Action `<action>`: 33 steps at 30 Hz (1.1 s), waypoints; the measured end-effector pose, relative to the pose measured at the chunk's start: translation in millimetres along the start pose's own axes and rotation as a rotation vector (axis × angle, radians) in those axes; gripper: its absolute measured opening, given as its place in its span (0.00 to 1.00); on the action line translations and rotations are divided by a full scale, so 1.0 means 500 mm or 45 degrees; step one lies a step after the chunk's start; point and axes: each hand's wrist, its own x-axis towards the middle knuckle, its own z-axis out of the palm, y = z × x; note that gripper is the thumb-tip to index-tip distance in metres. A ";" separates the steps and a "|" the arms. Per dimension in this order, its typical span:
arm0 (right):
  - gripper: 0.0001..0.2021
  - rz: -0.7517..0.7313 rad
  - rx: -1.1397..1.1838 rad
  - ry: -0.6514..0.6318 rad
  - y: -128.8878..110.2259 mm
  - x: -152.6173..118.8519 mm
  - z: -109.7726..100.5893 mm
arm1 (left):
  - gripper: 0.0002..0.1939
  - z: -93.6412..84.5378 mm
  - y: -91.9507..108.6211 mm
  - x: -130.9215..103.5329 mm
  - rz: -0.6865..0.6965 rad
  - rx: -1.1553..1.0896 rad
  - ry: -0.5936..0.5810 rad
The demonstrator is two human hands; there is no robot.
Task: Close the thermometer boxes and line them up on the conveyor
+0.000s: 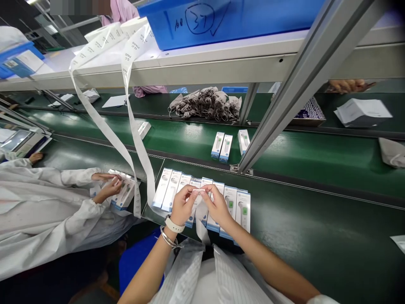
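Note:
A row of white and blue boxes [244, 211] lies side by side on the dark green bench before me. Over the middle of the row, my left hand [183, 204] and my right hand [218, 204] pinch the two sides of a small white piece of the label strip [202, 231], thumbs close together. The strip hangs below my fingers towards my body. It looks like the long white label strip [144, 156] printed "Q.C. PASS", which runs down from rolls [134, 26] on the shelf. My hands partly cover the middle boxes.
A co-worker's hands [109, 188] handle boxes at the left. A slanted metal post [284, 97] rises at the right. Three boxes [225, 147] stand on the green belt [177, 137], and grey pouches [207, 103] are heaped behind it. A blue bin [234, 21] sits on the shelf.

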 end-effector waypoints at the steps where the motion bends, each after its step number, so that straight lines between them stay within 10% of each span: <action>1: 0.06 -0.022 -0.038 -0.011 0.000 -0.003 -0.002 | 0.07 0.002 -0.002 0.001 -0.019 -0.012 0.019; 8: 0.12 -0.131 -0.298 0.014 0.022 -0.005 -0.005 | 0.22 0.042 -0.019 0.014 -0.207 0.061 0.209; 19: 0.10 -0.091 -0.817 0.185 0.101 0.044 -0.037 | 0.17 0.092 -0.062 0.079 -0.518 -0.033 0.129; 33: 0.19 -0.381 -1.139 -0.313 0.137 0.052 -0.080 | 0.19 0.081 -0.095 0.101 -0.829 -0.162 0.252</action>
